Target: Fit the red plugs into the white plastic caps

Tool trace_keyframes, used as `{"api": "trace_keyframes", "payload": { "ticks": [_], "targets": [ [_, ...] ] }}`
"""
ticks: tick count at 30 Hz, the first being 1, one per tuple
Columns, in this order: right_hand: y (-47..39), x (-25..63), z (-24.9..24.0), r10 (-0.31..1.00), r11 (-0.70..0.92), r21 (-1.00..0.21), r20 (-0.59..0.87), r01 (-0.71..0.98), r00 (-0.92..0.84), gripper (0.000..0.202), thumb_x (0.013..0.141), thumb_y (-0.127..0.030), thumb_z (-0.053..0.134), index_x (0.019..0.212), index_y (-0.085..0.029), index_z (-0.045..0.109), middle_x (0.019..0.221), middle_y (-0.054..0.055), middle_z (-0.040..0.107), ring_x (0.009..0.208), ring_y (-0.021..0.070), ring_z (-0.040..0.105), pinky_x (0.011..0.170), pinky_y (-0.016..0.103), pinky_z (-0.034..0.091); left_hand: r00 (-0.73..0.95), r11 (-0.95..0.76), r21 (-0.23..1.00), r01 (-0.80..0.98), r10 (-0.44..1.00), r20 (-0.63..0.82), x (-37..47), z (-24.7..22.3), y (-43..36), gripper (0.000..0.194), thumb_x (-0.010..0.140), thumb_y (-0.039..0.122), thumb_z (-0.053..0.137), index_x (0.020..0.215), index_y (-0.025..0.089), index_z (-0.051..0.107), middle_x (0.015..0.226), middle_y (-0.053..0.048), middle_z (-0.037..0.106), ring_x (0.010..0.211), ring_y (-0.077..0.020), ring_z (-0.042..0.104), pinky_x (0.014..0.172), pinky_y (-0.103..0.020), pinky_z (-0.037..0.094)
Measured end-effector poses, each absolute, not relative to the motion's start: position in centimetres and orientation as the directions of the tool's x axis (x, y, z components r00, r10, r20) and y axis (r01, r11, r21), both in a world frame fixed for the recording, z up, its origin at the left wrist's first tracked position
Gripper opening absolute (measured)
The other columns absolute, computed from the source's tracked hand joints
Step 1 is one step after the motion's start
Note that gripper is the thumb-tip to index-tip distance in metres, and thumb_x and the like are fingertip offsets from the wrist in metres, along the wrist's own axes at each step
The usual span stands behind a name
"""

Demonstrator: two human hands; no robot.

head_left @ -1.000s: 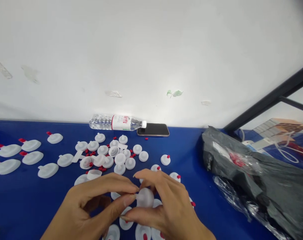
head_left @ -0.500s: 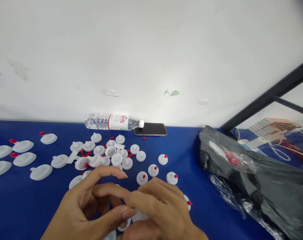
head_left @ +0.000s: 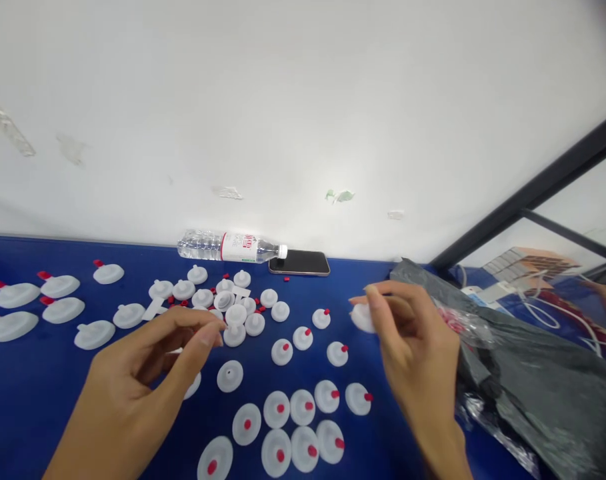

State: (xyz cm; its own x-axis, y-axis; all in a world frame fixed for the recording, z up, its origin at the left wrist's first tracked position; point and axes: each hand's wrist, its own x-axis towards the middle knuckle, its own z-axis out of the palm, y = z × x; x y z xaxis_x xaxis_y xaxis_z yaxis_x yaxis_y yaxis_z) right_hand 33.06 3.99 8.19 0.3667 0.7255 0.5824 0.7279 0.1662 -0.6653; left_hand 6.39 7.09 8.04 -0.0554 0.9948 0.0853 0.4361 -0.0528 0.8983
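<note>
Five red-tipped white discs (head_left: 15, 297) lie near the blue desk's (head_left: 33, 393) left edge, two plain discs (head_left: 95, 335) beside them. The left hand (head_left: 137, 387) has thumb and fingertips drawn together; whether anything sits between them is hidden. Behind it, a heap of white pieces (head_left: 235, 315) overlaps too much to count, with one bottle (head_left: 239, 247) and one phone (head_left: 303, 263) along the back edge. Thirteen capped discs (head_left: 303, 407) spread toward the front edge. The right hand (head_left: 417, 340) pinches one white disc (head_left: 363, 319), near a dark bag (head_left: 533, 387).
</note>
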Motion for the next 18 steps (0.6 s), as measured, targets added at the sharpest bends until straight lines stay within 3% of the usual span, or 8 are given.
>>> {"api": "trace_keyframes", "payload": {
  "ticks": [4,9,15,18],
  "targets": [
    [5.4,37.0,6.7,0.774,0.027,-0.673,0.482,0.739,0.411,0.030,0.102,-0.053,0.061,0.101,-0.023,0.064,0.086,0.005,0.080,0.073,0.0209,0.078,0.066,0.028,0.058,0.005,-0.165,0.889,0.428,0.984,0.180,5.7,7.4,8.0,0.038,0.088,0.063,0.068,0.096,0.026,0.072,0.090,0.000,0.075,0.074,-0.0184,0.067,0.050,-0.022,0.047],
    [7.7,39.6,3.9,0.930,0.082,-0.580,0.338,0.810,0.147,0.030,0.109,-0.048,0.046,0.101,-0.022,0.059,0.096,0.007,0.078,0.083,0.0216,0.076,0.073,0.031,0.055,0.004,-0.241,0.898,0.368,0.966,0.258,6.6,8.3,8.2,0.030,0.095,0.053,0.064,0.094,0.025,0.071,0.083,0.001,0.070,0.075,-0.0162,0.062,0.055,-0.023,0.047],
    [8.1,39.7,1.9,0.914,0.177,-0.560,0.398,0.809,0.075,0.032,0.108,-0.050,0.046,0.101,-0.022,0.060,0.094,0.008,0.078,0.082,0.0232,0.076,0.075,0.033,0.056,-0.007,-0.393,0.900,0.188,0.916,0.402,9.0,11.6,9.0,0.021,0.098,0.039,0.062,0.090,0.021,0.069,0.082,0.000,0.068,0.072,-0.0139,0.058,0.054,-0.024,0.042],
    [7.9,40.6,0.6,0.889,0.168,-0.575,0.440,0.801,0.129,0.036,0.105,-0.056,0.047,0.102,-0.023,0.061,0.096,0.009,0.080,0.089,0.0254,0.079,0.078,0.033,0.059,-0.019,-0.526,0.849,0.050,0.849,0.527,10.8,13.6,10.0,0.015,0.098,0.028,0.060,0.089,0.019,0.067,0.080,0.001,0.065,0.068,-0.0113,0.056,0.054,-0.023,0.042]
  ]
}}
